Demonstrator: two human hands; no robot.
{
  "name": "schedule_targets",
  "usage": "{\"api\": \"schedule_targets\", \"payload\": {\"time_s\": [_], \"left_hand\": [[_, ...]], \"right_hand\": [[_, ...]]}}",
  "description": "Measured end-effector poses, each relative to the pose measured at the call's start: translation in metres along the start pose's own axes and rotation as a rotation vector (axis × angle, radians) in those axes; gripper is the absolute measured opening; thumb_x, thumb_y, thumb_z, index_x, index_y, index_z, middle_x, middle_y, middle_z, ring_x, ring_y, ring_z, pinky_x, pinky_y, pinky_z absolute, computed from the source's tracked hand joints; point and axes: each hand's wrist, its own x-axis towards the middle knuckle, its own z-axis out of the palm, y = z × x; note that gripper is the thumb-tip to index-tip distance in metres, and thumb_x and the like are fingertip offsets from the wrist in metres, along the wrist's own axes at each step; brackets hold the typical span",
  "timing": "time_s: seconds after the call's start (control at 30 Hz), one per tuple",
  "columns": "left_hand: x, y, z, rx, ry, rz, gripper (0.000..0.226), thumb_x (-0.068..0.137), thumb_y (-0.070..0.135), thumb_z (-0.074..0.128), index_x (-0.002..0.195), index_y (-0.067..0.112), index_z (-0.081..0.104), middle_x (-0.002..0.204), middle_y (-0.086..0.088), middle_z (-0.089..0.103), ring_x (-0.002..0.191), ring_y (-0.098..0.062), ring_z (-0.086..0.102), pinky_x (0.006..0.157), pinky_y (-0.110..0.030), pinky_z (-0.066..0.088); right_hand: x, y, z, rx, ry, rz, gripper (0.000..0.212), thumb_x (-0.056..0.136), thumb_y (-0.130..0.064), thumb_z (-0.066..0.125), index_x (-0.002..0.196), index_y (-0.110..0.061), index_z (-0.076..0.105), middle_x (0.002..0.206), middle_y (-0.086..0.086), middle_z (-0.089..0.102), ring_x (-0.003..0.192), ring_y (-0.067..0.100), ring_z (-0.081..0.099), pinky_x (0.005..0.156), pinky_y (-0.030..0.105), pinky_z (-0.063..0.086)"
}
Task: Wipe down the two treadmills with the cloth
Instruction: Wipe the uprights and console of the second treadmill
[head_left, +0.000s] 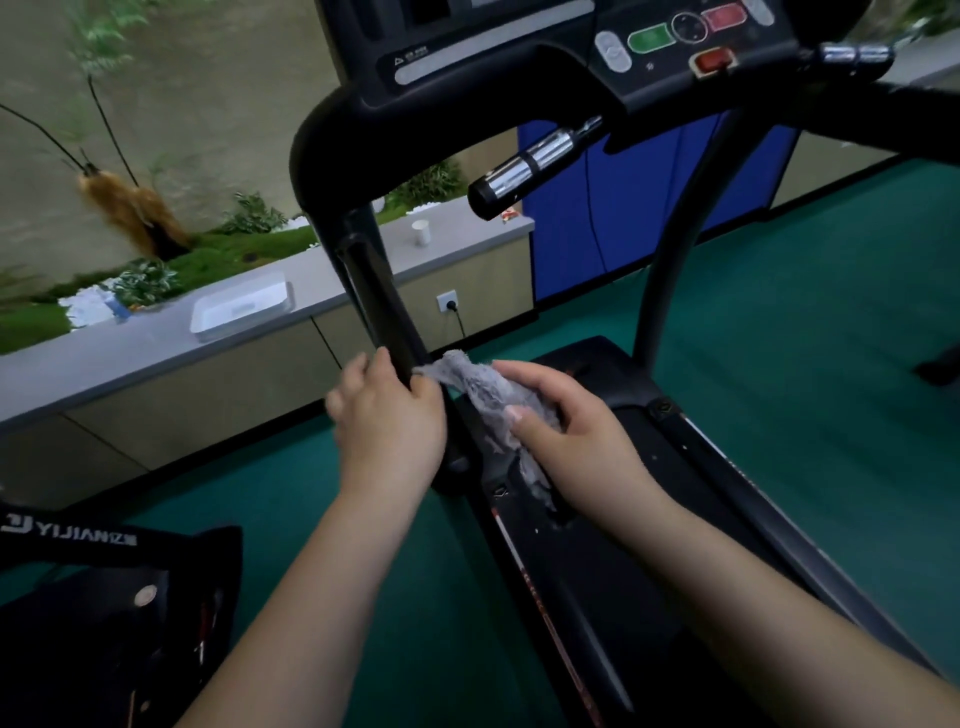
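Treadmill upright gripped and wiped low down with a grey cloth.

The left upright (382, 306) of the treadmill (597, 571) is clasped near its base by the left hand (387, 415), fingers curled round the post. The crumpled grey cloth (485, 397) is clutched in the right hand (566, 431) and held against the post's foot, just beside the left hand. A second treadmill (93, 597), marked YIJIAN, is seen at lower left.

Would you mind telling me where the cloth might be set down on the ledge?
Bare ledge lies between the tray and the cup, behind the treadmill post. Left of the tray, plants crowd it.
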Motion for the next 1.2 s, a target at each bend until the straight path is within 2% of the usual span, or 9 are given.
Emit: {"api": "schedule_targets", "payload": {"time_s": [0.13, 0.2, 0.27, 0.37, 0.5, 0.6, 0.7, 0.9, 1.2], "left_hand": [[-0.029, 0.04, -0.002, -0.113, 0.248, 0.31, 0.037, 0.09, 0.008, 0.051, 0.123, 0.018, 0.062, 0.129, 0.002, 0.048, 0.121, -0.017, 0.041, 0.106, -0.025, 0.032], [-0.041, 0.068, 0.015, -0.238, 0.214, 0.365, 0.026, 0.09, 0.009, 0.053, 0.109, 0.021, 0.068, 0.11, 0.009, 0.056, 0.1, -0.002, 0.053, 0.092, -0.014, 0.04], [-0.04, 0.096, 0.042, -0.351, 0.077, 0.243, 0.017, 0.093, 0.021, 0.054, 0.098, 0.026, 0.068, 0.098, 0.014, 0.062, 0.087, 0.006, 0.058, 0.077, -0.006, 0.04], [-0.026, 0.143, 0.074, -0.569, -0.19, -0.093, 0.022, 0.091, 0.043, 0.052, 0.096, 0.028, 0.067, 0.088, 0.012, 0.071, 0.082, 0.005, 0.064, 0.074, -0.019, 0.048], [-0.015, 0.207, 0.084, -0.803, -0.369, -0.308, 0.02, 0.088, 0.035, 0.064, 0.1, 0.019, 0.068, 0.09, 0.001, 0.075, 0.083, -0.011, 0.071, 0.07, -0.026, 0.052], [-0.007, 0.233, 0.078, -0.878, -0.301, -0.376, 0.033, 0.074, 0.035, 0.073, 0.099, 0.013, 0.068, 0.087, -0.007, 0.075, 0.08, -0.018, 0.072, 0.071, -0.028, 0.054], [0.005, 0.251, 0.064, -0.876, -0.232, -0.355, 0.012, 0.078, 0.019, 0.074, 0.089, 0.014, 0.071, 0.083, -0.011, 0.073, 0.072, -0.016, 0.068, 0.067, -0.024, 0.054], [0.025, 0.246, 0.028, -0.744, -0.014, -0.276, 0.019, 0.081, 0.013, 0.073, 0.069, 0.028, 0.073, 0.066, 0.005, 0.065, 0.062, -0.003, 0.058, 0.06, -0.013, 0.046], [0.091, 0.219, -0.009, -0.67, 0.237, -0.176, 0.026, 0.098, 0.012, 0.05, 0.081, 0.026, 0.064, 0.081, 0.004, 0.066, 0.075, -0.009, 0.059, 0.069, -0.029, 0.048]], "right_hand": [[0.023, 0.009, -0.044, 0.034, 0.07, -0.025, 0.038, 0.083, -0.006, 0.069, 0.115, -0.026, 0.062, 0.11, -0.014, 0.065, 0.098, -0.004, 0.062, 0.079, 0.009, 0.047], [0.041, 0.016, -0.071, 0.024, 0.066, -0.034, 0.039, 0.08, -0.005, 0.072, 0.112, -0.026, 0.062, 0.109, -0.011, 0.065, 0.099, 0.002, 0.063, 0.082, 0.014, 0.049], [0.06, 0.02, -0.099, 0.014, 0.055, -0.043, 0.042, 0.078, -0.005, 0.074, 0.111, -0.028, 0.062, 0.111, -0.01, 0.064, 0.103, 0.006, 0.062, 0.087, 0.02, 0.05], [0.087, 0.014, -0.144, -0.068, -0.014, -0.036, 0.045, 0.076, -0.009, 0.076, 0.111, -0.034, 0.062, 0.117, -0.008, 0.061, 0.107, 0.004, 0.06, 0.09, 0.021, 0.049], [0.119, -0.013, -0.202, -0.076, -0.192, 0.043, 0.042, 0.076, -0.01, 0.077, 0.109, -0.032, 0.063, 0.111, -0.013, 0.064, 0.104, 0.0, 0.061, 0.086, 0.014, 0.049], [0.142, -0.034, -0.237, 0.101, -0.317, 0.216, 0.04, 0.073, -0.008, 0.078, 0.108, -0.022, 0.065, 0.102, -0.008, 0.069, 0.095, 0.007, 0.067, 0.077, 0.017, 0.052], [0.162, -0.05, -0.253, 0.127, -0.351, 0.265, 0.028, 0.077, -0.007, 0.075, 0.101, -0.018, 0.068, 0.098, 0.004, 0.072, 0.092, 0.02, 0.07, 0.078, 0.027, 0.056], [0.193, -0.087, -0.254, 0.089, -0.31, 0.237, 0.008, 0.084, -0.008, 0.069, 0.09, -0.014, 0.069, 0.08, -0.004, 0.074, 0.073, 0.007, 0.068, 0.065, 0.019, 0.054], [0.229, -0.094, -0.188, -0.197, -0.355, -0.166, 0.022, 0.077, -0.001, 0.073, 0.083, -0.022, 0.068, 0.089, -0.004, 0.064, 0.081, 0.008, 0.063, 0.074, 0.018, 0.049]]}}
